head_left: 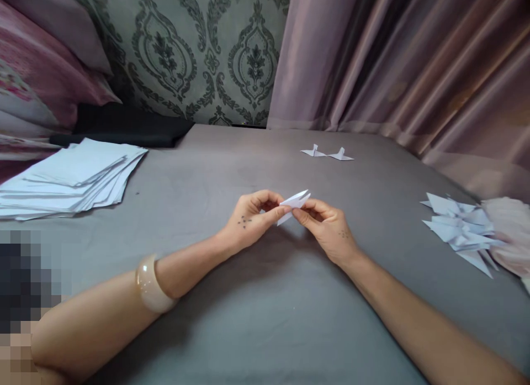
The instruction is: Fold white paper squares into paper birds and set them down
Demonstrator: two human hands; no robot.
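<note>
Between my two hands is a small piece of folded white paper (295, 200), raised over the grey cloth surface, with two narrow points sticking up to the right. My left hand (259, 216) pinches its left side between thumb and fingers. On the right side, the thumb and fingers of my right hand (325, 222) close on the same paper near its lower middle. The fingers behind the paper are partly hidden. A pale bangle (151, 285) circles my left forearm.
A stack of white paper sheets (83, 175) lies at the left, by a black cloth (132, 125). Two small folded paper figures (340, 154) stand toward the back. Several folded paper pieces (459, 222) are heaped at the right, beside pale fabric (507, 230). Curtains (372, 59) hang behind.
</note>
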